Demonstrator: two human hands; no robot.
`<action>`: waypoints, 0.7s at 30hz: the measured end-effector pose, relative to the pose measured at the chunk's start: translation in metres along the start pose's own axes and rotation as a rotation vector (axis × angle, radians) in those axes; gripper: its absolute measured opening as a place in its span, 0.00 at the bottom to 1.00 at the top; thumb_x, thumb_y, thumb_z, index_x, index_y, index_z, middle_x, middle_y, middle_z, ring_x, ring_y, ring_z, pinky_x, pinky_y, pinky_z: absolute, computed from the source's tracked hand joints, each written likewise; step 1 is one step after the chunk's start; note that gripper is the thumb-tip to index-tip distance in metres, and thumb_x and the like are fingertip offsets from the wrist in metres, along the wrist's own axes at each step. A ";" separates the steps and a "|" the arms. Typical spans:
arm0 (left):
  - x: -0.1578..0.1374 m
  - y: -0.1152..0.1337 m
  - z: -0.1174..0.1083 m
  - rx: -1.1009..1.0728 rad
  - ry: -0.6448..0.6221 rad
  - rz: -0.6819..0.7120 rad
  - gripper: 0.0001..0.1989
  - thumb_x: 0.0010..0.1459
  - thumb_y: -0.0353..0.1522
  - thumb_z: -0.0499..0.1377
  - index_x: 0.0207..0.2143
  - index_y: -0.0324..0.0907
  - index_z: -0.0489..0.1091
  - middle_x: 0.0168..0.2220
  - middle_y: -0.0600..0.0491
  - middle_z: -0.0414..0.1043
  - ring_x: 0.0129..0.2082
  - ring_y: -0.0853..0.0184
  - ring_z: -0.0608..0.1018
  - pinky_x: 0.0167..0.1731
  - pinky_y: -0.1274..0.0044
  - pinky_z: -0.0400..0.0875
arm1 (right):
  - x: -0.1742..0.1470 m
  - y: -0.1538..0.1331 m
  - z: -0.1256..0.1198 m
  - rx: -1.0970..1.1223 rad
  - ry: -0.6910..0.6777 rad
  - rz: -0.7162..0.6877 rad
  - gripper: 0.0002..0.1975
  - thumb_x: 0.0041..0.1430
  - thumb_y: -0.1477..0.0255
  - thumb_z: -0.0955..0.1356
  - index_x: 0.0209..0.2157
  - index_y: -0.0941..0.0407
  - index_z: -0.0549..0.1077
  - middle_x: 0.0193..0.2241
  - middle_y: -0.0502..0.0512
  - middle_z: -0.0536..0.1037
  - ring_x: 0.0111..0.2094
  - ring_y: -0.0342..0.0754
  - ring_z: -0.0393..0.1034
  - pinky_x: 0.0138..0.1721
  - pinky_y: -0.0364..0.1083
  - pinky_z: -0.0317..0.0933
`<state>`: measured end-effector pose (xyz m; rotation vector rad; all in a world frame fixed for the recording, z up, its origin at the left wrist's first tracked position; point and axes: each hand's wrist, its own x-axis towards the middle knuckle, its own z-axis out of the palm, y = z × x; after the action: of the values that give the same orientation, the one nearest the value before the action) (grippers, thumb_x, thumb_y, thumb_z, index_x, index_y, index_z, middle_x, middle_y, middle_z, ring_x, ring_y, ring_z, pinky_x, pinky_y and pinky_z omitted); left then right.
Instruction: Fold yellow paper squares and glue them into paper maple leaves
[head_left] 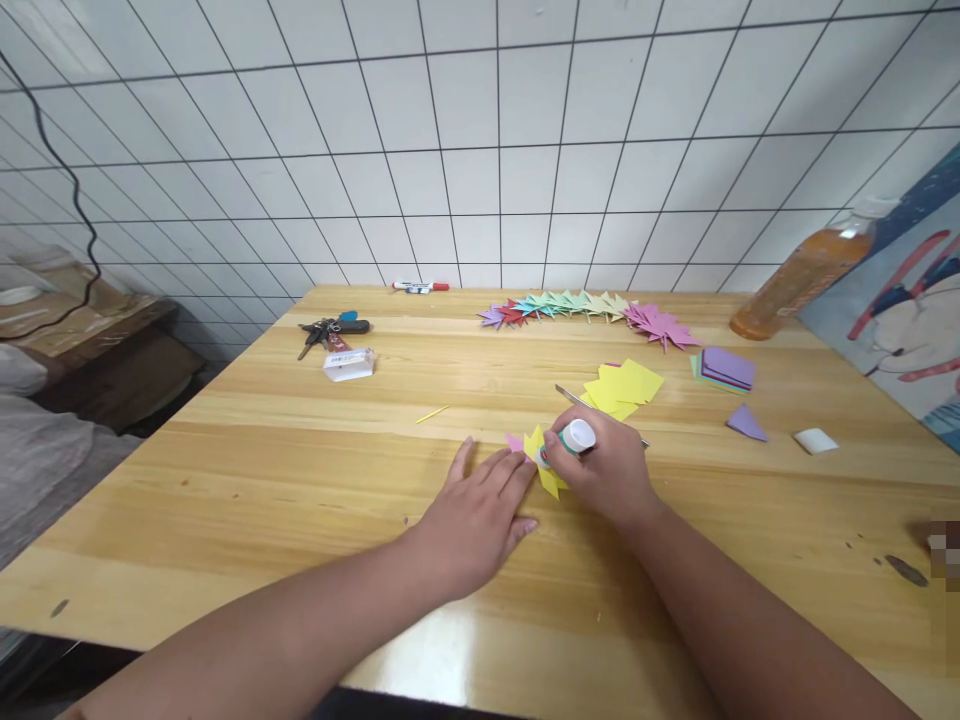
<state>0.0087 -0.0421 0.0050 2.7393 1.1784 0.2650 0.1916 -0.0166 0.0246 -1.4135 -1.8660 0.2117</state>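
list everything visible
wall: one, white, back
cable: one, black, left
table: one, tan, centre
marker: one, white, back
keys: several, dark, left
packet: one, white, left
strip: one, yellow, middle
garland: one, multicoloured, back
sheets: several, yellow, right
rod: one, silver, right
stack: one, mixed, right
scrap: one, purple, right
block: one, white, right
bottle: one, orange, right
picture: one, blue, right
folded paper: several, yellow/pink, centre
glue stick: one, white, centre
hands: two, bare, centre

Bright yellow folded paper point(551, 484), pink paper point(514, 442) peeping out, glue stick point(578, 436) in white and green, paper chain point(585, 303) going purple, red, turquoise, pale green, cream, pink, honey-gold wood-grained table point(262, 500), white tiles point(465, 100) ruled in black
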 end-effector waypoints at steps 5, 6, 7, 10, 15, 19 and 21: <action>0.001 0.002 -0.001 0.006 -0.007 0.000 0.23 0.62 0.40 0.46 0.58 0.43 0.51 0.57 0.45 0.59 0.58 0.59 0.59 0.58 0.55 0.37 | 0.001 0.001 0.005 -0.133 -0.087 -0.018 0.07 0.52 0.67 0.64 0.24 0.54 0.67 0.21 0.47 0.73 0.25 0.44 0.67 0.26 0.43 0.53; 0.001 0.002 -0.001 0.015 -0.012 0.002 0.23 0.62 0.40 0.46 0.58 0.43 0.51 0.57 0.46 0.59 0.58 0.59 0.60 0.58 0.55 0.38 | 0.001 0.002 0.006 -0.150 -0.106 -0.018 0.08 0.53 0.66 0.64 0.24 0.54 0.67 0.21 0.47 0.73 0.25 0.44 0.67 0.26 0.43 0.53; 0.001 0.002 -0.001 0.025 -0.017 0.004 0.24 0.62 0.39 0.46 0.58 0.44 0.50 0.57 0.46 0.59 0.57 0.59 0.60 0.58 0.54 0.38 | 0.002 0.003 0.007 -0.164 -0.122 -0.017 0.08 0.53 0.66 0.64 0.24 0.54 0.67 0.21 0.47 0.73 0.25 0.44 0.67 0.26 0.43 0.53; 0.002 0.003 0.000 0.052 -0.020 0.011 0.23 0.62 0.39 0.46 0.58 0.45 0.51 0.56 0.47 0.59 0.57 0.59 0.60 0.58 0.55 0.39 | 0.003 0.007 0.010 -0.193 -0.158 -0.013 0.09 0.53 0.65 0.64 0.24 0.54 0.67 0.21 0.47 0.73 0.24 0.44 0.66 0.26 0.42 0.52; 0.003 0.003 0.000 0.075 -0.027 0.014 0.22 0.62 0.40 0.45 0.57 0.45 0.53 0.55 0.47 0.59 0.56 0.59 0.60 0.58 0.55 0.39 | 0.005 0.011 0.015 -0.210 -0.141 -0.033 0.10 0.54 0.64 0.63 0.24 0.54 0.66 0.21 0.46 0.72 0.24 0.43 0.65 0.25 0.42 0.51; 0.004 0.003 0.000 0.072 -0.026 0.016 0.22 0.61 0.41 0.46 0.56 0.45 0.54 0.55 0.47 0.59 0.56 0.59 0.60 0.58 0.54 0.38 | 0.007 0.012 0.017 -0.252 -0.111 -0.054 0.10 0.54 0.65 0.63 0.23 0.54 0.65 0.21 0.47 0.72 0.24 0.43 0.65 0.25 0.43 0.50; 0.004 0.003 0.000 0.074 -0.026 0.017 0.21 0.61 0.41 0.46 0.55 0.45 0.54 0.55 0.47 0.59 0.56 0.59 0.60 0.58 0.54 0.37 | 0.008 0.013 0.017 -0.269 -0.097 -0.065 0.09 0.53 0.65 0.63 0.23 0.54 0.65 0.21 0.47 0.72 0.24 0.44 0.65 0.25 0.43 0.50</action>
<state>0.0129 -0.0411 0.0063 2.8084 1.1821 0.1902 0.1896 0.0010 0.0094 -1.5407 -2.0773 -0.0040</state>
